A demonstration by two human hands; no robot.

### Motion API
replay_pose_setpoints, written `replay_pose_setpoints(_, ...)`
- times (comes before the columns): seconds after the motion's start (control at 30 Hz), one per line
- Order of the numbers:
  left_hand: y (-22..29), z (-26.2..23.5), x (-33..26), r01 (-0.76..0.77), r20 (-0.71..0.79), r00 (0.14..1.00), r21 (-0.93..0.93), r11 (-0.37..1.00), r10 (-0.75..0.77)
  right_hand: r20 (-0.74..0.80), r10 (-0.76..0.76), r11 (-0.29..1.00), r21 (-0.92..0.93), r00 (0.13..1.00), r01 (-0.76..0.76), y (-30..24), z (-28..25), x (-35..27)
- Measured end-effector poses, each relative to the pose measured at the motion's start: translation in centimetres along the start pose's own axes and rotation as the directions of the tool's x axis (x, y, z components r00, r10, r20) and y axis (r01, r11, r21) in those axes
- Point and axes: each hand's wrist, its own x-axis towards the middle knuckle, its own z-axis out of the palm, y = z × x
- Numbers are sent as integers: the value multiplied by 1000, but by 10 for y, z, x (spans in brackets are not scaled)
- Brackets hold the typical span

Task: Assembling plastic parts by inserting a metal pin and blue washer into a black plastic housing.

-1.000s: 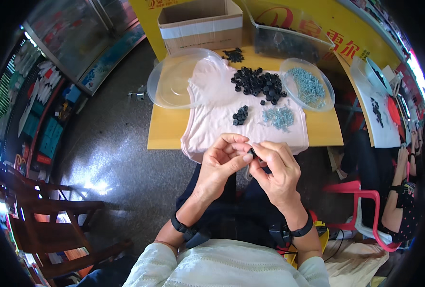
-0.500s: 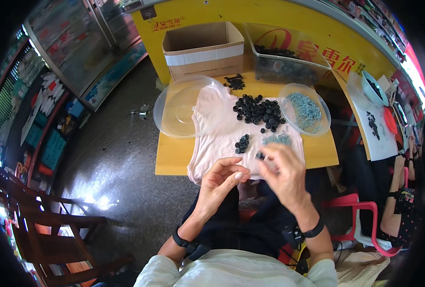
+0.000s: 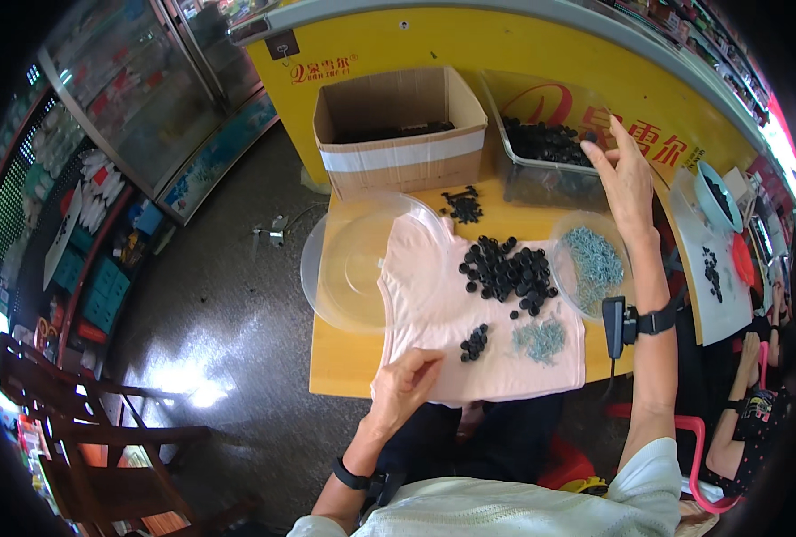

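My right hand (image 3: 626, 179) is stretched out far across the yellow table (image 3: 340, 362), fingers apart, over the rim of a clear plastic bin (image 3: 541, 152) full of black parts. Nothing shows in it. My left hand (image 3: 407, 380) rests with curled fingers on the near edge of a pink cloth (image 3: 434, 313); whether it pinches a small piece is unclear. On the cloth lie a heap of black caps (image 3: 505, 273), a small cluster of black pieces (image 3: 474, 343) and a pile of pale blue-grey screws (image 3: 541, 340).
A clear round dish (image 3: 595, 264) holds more screws; a large clear empty bowl (image 3: 357, 259) sits at the left. An open cardboard box (image 3: 398, 125) stands at the back. Wooden chairs (image 3: 85, 438) are on the left; a seated person (image 3: 756, 421) is at the right.
My hands, held together near my body a second ago, have separated. The right one has reached forward to the bin; the left one has dropped onto the cloth edge.
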Motion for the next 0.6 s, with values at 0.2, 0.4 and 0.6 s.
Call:
replay_pose_setpoints(0.2, -19, -2, -3, 64, 15, 998, -58, 996, -63, 282, -93, 762, 638, 955, -115, -107, -80, -52)
replay_pose_setpoints(0.4, -19, -5, 0, 93, 53, 995, -194, 977, -85, 69, -728, 573, 607, 683, 550, -101, -165, -75)
replay_pose_setpoints(0.6, 22, -25, -7, -86, -24, 996, -350, 933, 83, -92, -531, 609, 650, 842, 455, -101, -197, -127)
